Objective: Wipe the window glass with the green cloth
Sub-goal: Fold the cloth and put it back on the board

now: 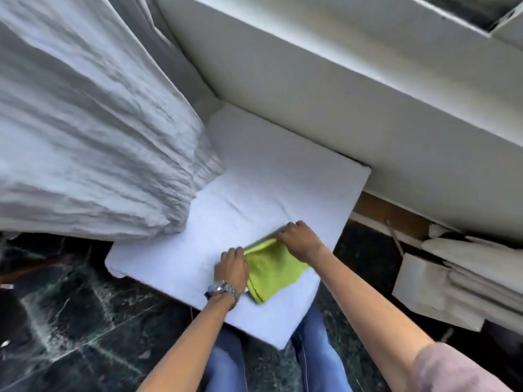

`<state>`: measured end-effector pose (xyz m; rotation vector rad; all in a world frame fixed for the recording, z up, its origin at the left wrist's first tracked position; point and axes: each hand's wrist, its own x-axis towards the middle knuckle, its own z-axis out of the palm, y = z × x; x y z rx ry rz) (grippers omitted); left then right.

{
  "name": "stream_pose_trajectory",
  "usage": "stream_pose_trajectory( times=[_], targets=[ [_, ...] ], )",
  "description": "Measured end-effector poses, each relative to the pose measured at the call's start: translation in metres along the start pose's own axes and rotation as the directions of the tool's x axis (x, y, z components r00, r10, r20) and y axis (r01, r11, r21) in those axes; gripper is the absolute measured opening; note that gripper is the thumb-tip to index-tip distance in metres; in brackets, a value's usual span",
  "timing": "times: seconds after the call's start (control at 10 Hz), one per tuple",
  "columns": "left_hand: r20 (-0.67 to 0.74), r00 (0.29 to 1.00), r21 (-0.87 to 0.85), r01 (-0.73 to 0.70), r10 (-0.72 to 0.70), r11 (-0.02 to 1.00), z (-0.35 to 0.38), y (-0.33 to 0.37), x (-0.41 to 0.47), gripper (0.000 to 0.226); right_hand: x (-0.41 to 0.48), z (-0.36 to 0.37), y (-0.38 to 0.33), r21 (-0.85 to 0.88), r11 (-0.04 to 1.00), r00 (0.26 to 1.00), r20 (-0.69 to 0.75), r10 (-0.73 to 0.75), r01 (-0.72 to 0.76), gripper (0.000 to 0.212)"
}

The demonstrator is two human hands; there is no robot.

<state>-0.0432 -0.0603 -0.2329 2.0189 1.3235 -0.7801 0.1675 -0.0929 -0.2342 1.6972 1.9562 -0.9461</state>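
both hands' fingers [285, 233] pinch the folded green cloth [270, 274], hiding its upper edge corners.

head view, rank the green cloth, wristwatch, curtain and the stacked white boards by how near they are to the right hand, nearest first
1. green cloth: pinched at its far edge by the right hand, on the white pad.
2. wristwatch: on the left wrist, just across the cloth.
3. curtain: bunched to the left, its hem on the pad.
4. stacked white boards: on the floor, far right.
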Motion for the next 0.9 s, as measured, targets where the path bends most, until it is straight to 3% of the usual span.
stream_pose_trajectory(
  times=[0.1,0.2,0.3,0.4,0.6,0.7,0.8,0.9],
  targets=[
    [-0.105,0.994,0.061,-0.02,0.026,0.998,-0.005,-0.007,0.0,0.03,-0.005,0.01,-0.005,0.035,0.999,0.995,-0.088,0.036,-0.033,0.051],
    [-0.174,0.973,0.146,-0.127,0.152,0.981,-0.007,-0.019,-0.016,0.023,-0.029,0.023,-0.018,0.046,0.998,0.983,-0.181,0.04,-0.032,0.058],
    [-0.147,0.952,0.244,-0.227,0.268,0.943,-0.012,-0.027,-0.028,0.036,-0.045,0.026,-0.023,-0.034,0.997,0.974,-0.216,-0.07,0.064,0.052],
    [-0.061,0.946,0.287,-0.29,0.32,0.913,0.001,-0.024,-0.039,0.046,-0.058,0.035,-0.018,-0.146,0.979,0.98,-0.121,-0.157,0.139,0.054],
    [0.063,0.955,0.276,-0.296,0.29,0.914,0.057,-0.023,-0.044,0.041,-0.054,0.076,-0.021,-0.124,0.991,0.984,0.175,-0.03,0.052,0.07],
    [0.248,0.925,0.289,-0.356,0.29,0.889,0.08,-0.018,-0.036,0.049,-0.043,0.075,-0.009,-0.202,0.978,0.988,0.156,-0.018,0.05,0.076],
    [0.315,0.909,0.24,-0.355,0.273,0.904,0.084,-0.015,-0.039,0.059,-0.042,0.074,-0.001,-0.31,0.943,0.978,0.2,-0.061,0.123,0.078],
    [0.34,0.902,0.188,-0.343,0.266,0.92,0.058,-0.013,-0.041,0.064,-0.043,0.056,-0.001,-0.25,0.962,0.981,0.183,-0.066,0.111,0.076]
  ],
)
